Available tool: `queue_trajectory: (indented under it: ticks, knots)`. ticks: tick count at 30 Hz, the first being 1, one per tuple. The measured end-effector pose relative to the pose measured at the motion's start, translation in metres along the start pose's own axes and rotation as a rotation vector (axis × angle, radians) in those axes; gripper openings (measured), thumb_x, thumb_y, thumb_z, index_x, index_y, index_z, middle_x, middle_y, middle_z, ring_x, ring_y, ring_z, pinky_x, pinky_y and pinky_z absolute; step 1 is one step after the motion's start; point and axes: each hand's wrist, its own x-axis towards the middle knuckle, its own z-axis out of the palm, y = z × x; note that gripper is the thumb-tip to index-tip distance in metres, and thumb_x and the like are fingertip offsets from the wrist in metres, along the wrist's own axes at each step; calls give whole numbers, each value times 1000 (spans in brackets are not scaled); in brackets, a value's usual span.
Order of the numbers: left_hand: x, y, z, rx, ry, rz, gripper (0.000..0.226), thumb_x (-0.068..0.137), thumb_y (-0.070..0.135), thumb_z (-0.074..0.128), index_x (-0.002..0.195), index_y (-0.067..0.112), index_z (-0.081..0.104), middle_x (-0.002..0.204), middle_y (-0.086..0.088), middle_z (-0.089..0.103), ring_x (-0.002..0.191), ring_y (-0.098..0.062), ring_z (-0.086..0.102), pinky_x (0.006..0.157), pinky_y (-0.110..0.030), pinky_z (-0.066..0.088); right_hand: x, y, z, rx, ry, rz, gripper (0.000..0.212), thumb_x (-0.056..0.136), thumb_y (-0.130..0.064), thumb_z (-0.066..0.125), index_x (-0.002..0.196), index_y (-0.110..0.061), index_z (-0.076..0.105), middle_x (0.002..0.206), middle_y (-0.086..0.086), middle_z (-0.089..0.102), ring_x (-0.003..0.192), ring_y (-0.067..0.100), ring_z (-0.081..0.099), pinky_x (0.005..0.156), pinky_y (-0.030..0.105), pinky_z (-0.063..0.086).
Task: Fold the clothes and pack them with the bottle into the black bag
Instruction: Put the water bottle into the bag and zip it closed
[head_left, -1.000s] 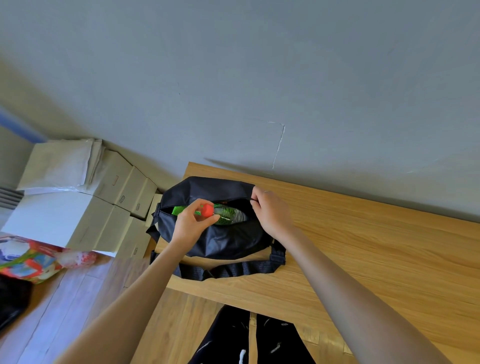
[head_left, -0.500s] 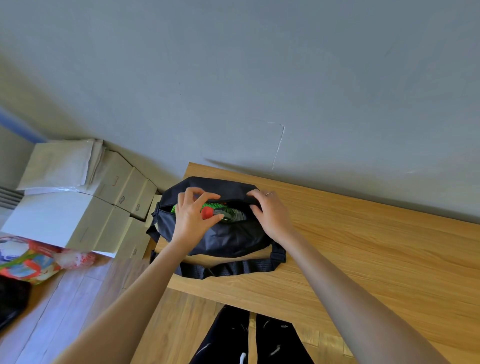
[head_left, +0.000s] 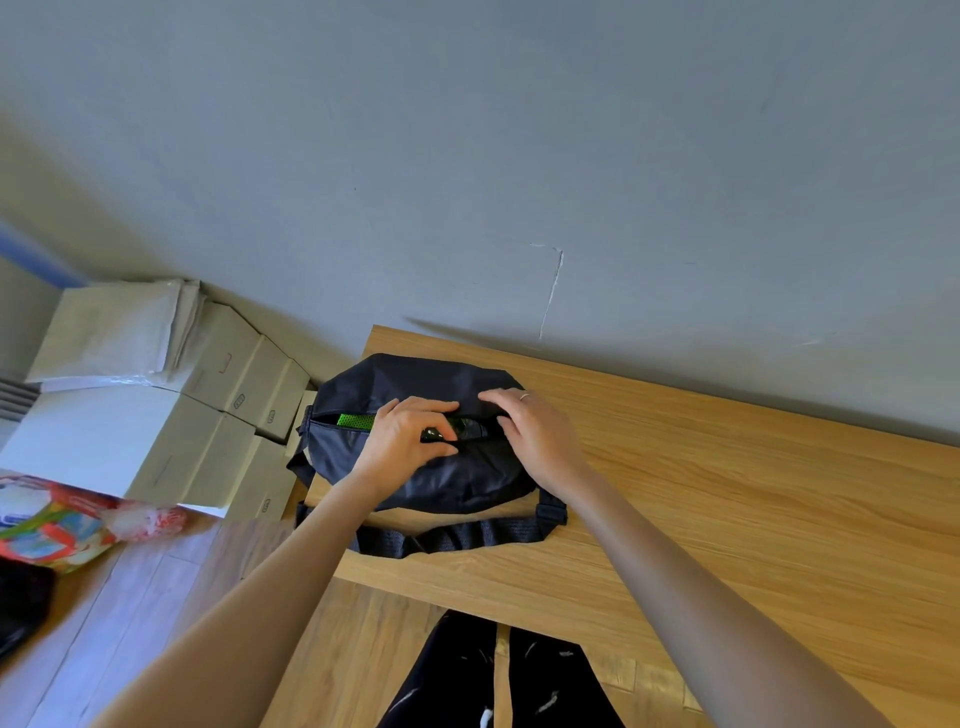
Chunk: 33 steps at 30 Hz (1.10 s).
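At the bottom of the frame the person's dark trousers (head_left: 498, 675) show below the near edge of the light wooden table (head_left: 727, 519). Just above, the bag's black webbing strap (head_left: 452, 538) curls on the tabletop. In mid-frame the soft black fabric bag (head_left: 415, 483) lies at the table's left end, its long opening a narrow slit. Through that slit shows green mesh fabric (head_left: 355, 421), presumably folded clothing, and right of it a dark glossy shape, likely the clear plastic bottle (head_left: 467, 428); both are inside.

The left hand (head_left: 402, 441) rests on the bag's near side with fingers curled at the opening; I cannot tell whether they pinch the edge or a zip pull. The right hand (head_left: 535, 431), a ring on one finger, lies over the bag's right end with fingers fairly straight, pressing the fabric down.

The risk: closing over the bulging bottle could snag fabric or mesh in the zip, or nudge the bag off the table's left edge toward the stacked pale cardboard boxes (head_left: 156, 415) in the left of the frame.
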Motion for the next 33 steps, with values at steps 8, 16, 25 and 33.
queue_trajectory:
  ticks: [8,16,25,33]
  knots:
    - [1,3,-3,-52,36,2,13,68,9,81,78,13,76,107,2,69,95,-8,53,81,-12,36,-1,-7,10,-78,-107,-148,25,87,-27,65,110,-19,63,140,0,49,130,17,43,113,34,22]
    - [2,-2,-6,-55,41,40,14,70,9,79,81,16,75,103,13,64,99,-8,53,82,-25,46,5,-14,14,-117,7,-173,13,79,-9,72,90,-15,76,102,1,72,90,22,66,79,35,46]
    - [-8,-31,-23,-49,-91,-84,71,67,22,83,130,24,50,134,3,52,131,-12,40,112,-49,26,8,-13,19,-9,45,-202,12,75,2,72,82,-8,75,82,2,72,74,19,63,71,30,48]
    - [-11,-48,-33,50,12,-101,64,62,23,86,116,29,53,129,3,54,127,-20,43,106,-55,29,10,-13,20,49,81,-87,10,76,-1,73,84,-7,76,85,3,73,81,17,65,76,21,41]
